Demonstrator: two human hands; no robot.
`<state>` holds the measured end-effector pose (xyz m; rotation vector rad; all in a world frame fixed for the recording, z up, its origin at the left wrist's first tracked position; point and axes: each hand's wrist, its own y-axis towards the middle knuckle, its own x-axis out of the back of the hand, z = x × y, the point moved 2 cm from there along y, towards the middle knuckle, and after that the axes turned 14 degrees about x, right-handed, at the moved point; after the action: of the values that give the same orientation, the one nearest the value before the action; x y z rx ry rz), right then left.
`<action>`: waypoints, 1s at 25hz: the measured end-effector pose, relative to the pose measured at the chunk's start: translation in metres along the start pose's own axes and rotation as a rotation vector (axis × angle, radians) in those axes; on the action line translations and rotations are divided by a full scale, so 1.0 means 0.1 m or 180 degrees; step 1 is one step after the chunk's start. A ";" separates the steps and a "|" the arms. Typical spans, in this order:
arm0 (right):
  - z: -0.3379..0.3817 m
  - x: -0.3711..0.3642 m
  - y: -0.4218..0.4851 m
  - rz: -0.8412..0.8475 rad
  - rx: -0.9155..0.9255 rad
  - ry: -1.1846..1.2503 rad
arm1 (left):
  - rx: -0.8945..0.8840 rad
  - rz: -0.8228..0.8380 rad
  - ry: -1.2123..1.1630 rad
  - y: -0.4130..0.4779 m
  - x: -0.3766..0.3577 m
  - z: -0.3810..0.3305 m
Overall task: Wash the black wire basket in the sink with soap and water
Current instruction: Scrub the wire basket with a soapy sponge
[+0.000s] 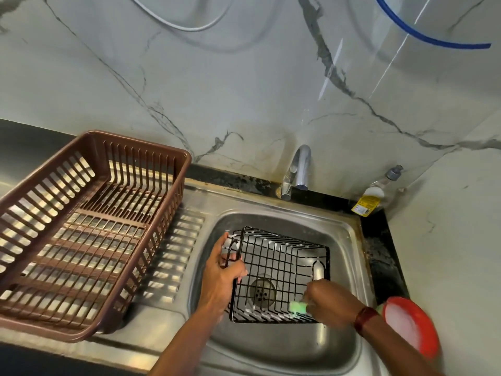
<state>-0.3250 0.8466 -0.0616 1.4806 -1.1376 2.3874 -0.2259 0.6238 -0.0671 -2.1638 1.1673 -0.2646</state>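
My left hand (pixel 221 278) has its grip closed around the left rim of the black wire basket (pixel 279 275), fingers curled over the top wire and thumb toward me, holding the basket tilted inside the sink (pixel 339 240). My right hand (pixel 329 303) has its grip closed on a green scrubber (pixel 297 307), which is pressed against the basket's near right corner; the hand is a little blurred. A dark red band (pixel 364 319) circles my right wrist. The basket is a square grid of thin black wires with white soap foam clinging along several of them, mostly on the far edge and the near edge. Through its open mesh I can see the round metal drain (pixel 261 290) at the bottom of the steel sink. Just beside my right forearm, on the sink's right edge, sits a red bowl (pixel 414 325) holding white foam. Behind the sink, a chrome tap (pixel 296 172) rises from the back ledge and curves forward; I cannot tell whether water is running. In the back right corner stands a clear bottle (pixel 376 195) with a yellow label and a grey cap. To the left of the sink, on the ribbed steel draining board (pixel 176 256), rests a large brown plastic slatted dish rack (pixel 89 229), well apart from the basket. A dark tabletop (pixel 27 137) runs behind it. The wall (pixel 244 90) above is pale marble with grey veins, crossed by a white hose (pixel 184 27) and a blue hose (pixel 423 33).
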 end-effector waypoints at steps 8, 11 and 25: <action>0.04 0.05 0.24 -0.2401 -0.1333 0.0557 | 0.0499 0.0166 -0.0518 -0.06 0.02 0.03; 0.11 0.08 0.42 -0.2487 -0.1600 0.0820 | 0.0540 0.0268 -0.0490 -0.05 0.02 0.07; 1.10 0.19 0.74 -0.2257 0.0168 0.0266 | 0.0453 0.0573 -0.0393 -0.02 -0.08 0.14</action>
<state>-0.2885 0.7173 -0.0591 1.4566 -0.4170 1.9563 -0.2228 0.6378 -0.0751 -1.9106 1.2254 -0.1292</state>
